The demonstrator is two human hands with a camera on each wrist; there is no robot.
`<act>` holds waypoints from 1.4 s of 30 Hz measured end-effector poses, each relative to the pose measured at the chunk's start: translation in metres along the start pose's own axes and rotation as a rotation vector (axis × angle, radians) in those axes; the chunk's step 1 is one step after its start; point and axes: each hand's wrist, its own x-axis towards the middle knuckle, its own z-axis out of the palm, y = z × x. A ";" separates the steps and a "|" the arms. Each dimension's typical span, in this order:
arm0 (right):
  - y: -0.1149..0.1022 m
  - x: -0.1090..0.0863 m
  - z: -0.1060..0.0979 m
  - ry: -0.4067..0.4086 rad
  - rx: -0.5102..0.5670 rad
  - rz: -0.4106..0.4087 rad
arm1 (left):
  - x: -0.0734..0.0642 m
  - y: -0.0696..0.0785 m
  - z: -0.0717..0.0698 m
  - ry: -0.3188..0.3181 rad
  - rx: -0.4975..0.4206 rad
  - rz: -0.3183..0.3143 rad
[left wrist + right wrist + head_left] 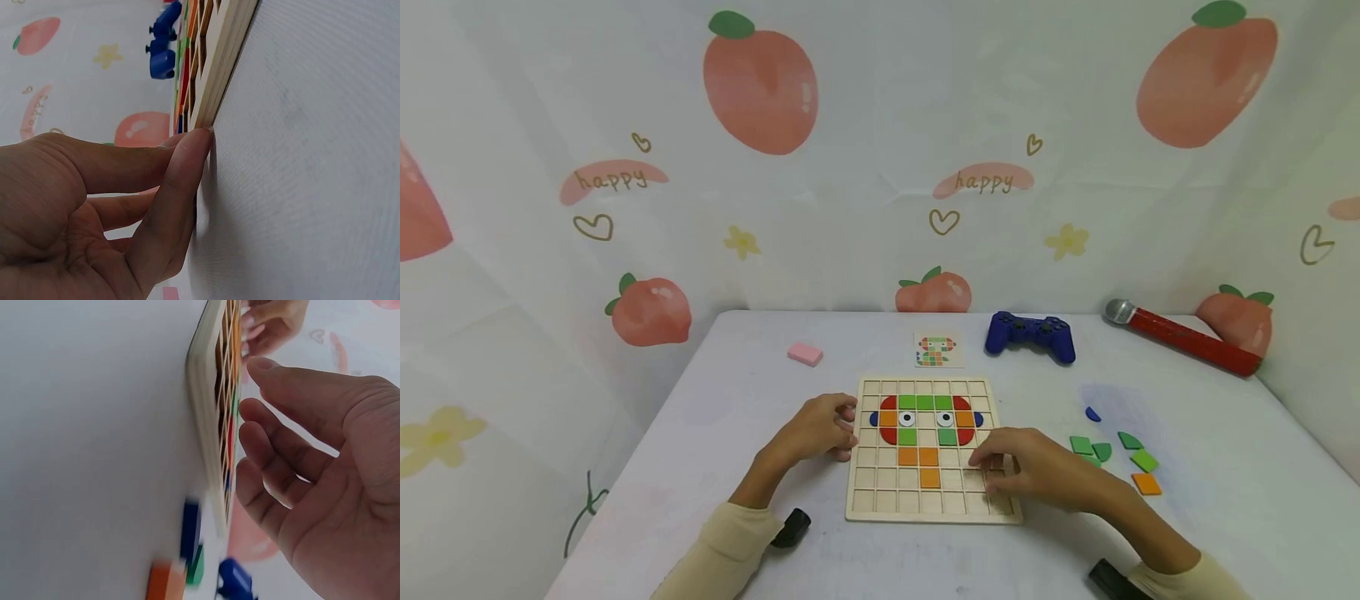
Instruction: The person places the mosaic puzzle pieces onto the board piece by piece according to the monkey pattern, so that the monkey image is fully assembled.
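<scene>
A square wooden grid board point(887, 500) lies on the table, partly filled with green, orange and red tiles, blue half-round pieces and two eye tiles point(945, 419). At its left edge, my left hand point(817, 429) holds the rim with bent fingers; the left wrist view shows fingertips point(201, 136) right at the board's side. My right hand point(1045, 468) hovers over the lower right squares, thumb and fingers apart and loosely bent. Nothing shows between them in the right wrist view, where the palm point(340, 531) faces the camera. Two orange tiles point(917, 456) sit side by side above a third.
Loose pieces lie right of the board: green ones point(1145, 460), an orange square point(1146, 484) and a blue half-round point(1093, 414). Behind the board are a pattern card point(951, 357), a blue game controller point(1030, 335), a pink block point(805, 354) and a red microphone point(1187, 337).
</scene>
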 end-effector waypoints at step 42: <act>0.063 -0.080 -0.031 0.066 -0.066 0.193 | -0.002 0.002 -0.001 0.007 0.021 0.007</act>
